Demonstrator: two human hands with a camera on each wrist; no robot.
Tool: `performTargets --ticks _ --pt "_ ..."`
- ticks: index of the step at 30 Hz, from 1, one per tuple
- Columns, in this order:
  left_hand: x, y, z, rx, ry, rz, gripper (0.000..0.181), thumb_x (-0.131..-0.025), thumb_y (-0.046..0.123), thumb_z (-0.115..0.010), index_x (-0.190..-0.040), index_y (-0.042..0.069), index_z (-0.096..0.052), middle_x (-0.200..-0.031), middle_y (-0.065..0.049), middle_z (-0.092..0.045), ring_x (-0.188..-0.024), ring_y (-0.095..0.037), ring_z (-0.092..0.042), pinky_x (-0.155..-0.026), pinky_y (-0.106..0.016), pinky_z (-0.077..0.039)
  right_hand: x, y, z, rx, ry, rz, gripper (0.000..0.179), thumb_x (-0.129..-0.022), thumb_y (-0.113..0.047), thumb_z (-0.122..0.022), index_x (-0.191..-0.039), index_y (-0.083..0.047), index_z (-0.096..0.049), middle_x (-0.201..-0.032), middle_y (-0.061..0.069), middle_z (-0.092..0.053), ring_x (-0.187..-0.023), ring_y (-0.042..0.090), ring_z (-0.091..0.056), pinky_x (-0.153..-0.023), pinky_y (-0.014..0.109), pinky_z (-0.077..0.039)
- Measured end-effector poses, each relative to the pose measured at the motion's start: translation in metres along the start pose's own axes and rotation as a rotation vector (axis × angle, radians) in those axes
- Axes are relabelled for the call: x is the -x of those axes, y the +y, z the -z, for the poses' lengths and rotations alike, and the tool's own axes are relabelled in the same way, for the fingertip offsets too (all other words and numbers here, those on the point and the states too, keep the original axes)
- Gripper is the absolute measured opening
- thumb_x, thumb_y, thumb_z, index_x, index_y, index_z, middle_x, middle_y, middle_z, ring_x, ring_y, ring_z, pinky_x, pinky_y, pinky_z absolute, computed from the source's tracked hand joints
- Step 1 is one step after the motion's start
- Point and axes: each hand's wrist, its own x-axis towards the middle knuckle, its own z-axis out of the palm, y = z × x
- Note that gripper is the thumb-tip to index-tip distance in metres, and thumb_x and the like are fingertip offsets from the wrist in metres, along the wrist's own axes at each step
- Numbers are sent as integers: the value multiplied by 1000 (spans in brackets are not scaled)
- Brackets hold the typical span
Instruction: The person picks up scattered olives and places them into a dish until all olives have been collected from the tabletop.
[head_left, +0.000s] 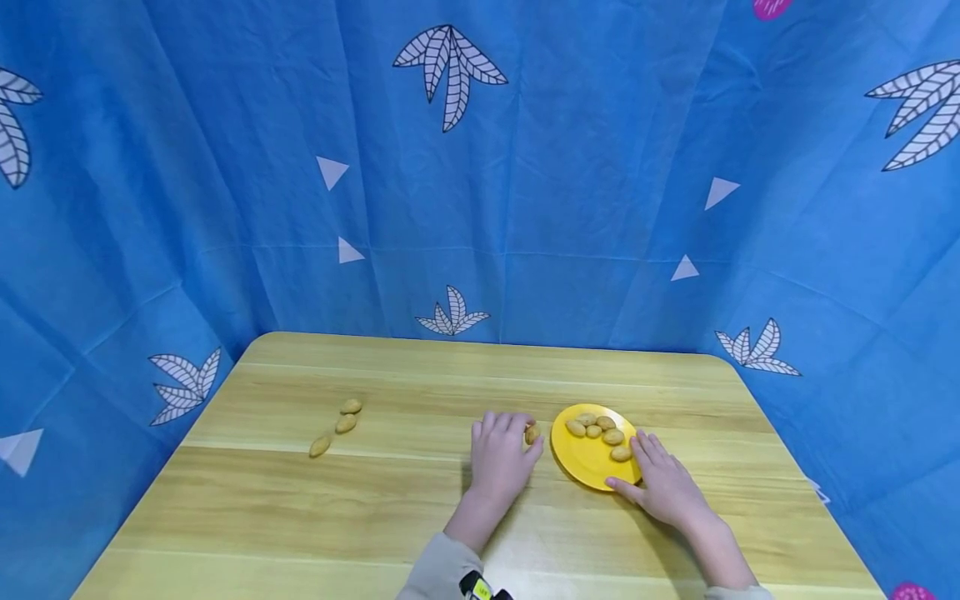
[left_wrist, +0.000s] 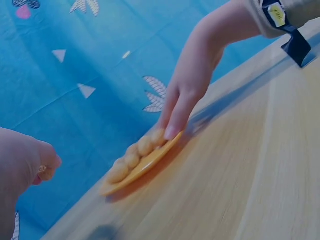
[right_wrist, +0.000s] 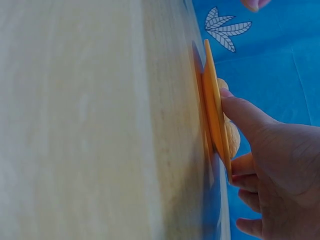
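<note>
My left hand [head_left: 498, 467] is left of the yellow plate [head_left: 588, 467], above the wooden table, pinching a tan oval nut [head_left: 532, 433] between thumb and fingers. Most of that nut is hidden by the fingers in the left wrist view. On the plate lie several similar nuts [head_left: 594, 431], mostly toward its far side, with one nut [head_left: 621, 453] near the right rim. Thumb and fingers spread, my right hand [head_left: 663, 487] touches the plate's right and near rim. In the right wrist view its thumb [right_wrist: 245, 112] lies over the rim, the other fingers extended beside the edge.
Three more nuts [head_left: 346, 423] lie in a loose slanting row on the left part of the wooden table [head_left: 300, 508]. A blue curtain [head_left: 585, 167] with leaf and triangle prints hangs behind the table and along both sides.
</note>
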Motion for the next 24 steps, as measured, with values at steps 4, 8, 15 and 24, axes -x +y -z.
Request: performTargets --ticks 4,8,15,24 --pt "-5 11 -3 8 -34 -30 26 -84 39 -73 -103 22 -70 -99 7 -71 -89 -13 -53 -77 -27 -35 -1 0 1 2 6 6 91 -89 -57 -59 -142 13 -36 -152 32 -30 -141 51 -26 -111 63 -28" --pt "-8 20 -8 -7 -52 -60 26 -84 42 -73 -102 24 -69 -99 9 -71 -89 -12 -53 -76 -25 -34 -2 1 2 8 10 11 91 -89 -57 -59 -141 14 -37 -151 33 -30 -140 51 -27 -111 62 -28" --pt "-9 32 -21 -23 -123 -105 28 -84 45 -73 -103 26 -68 -98 10 -69 -89 -10 -50 -75 -24 -32 -2 1 0 18 20 14 90 -89 -56 -59 -141 14 -38 -151 33 -31 -140 51 -28 -110 62 -29" --pt "-12 43 -44 -43 -180 -150 29 -85 48 -70 -105 28 -68 -100 11 -69 -88 -9 -49 -75 -23 -32 -2 1 -1 24 31 17 89 -89 -56 -59 -140 14 -38 -151 33 -32 -140 51 -28 -110 62 -30"
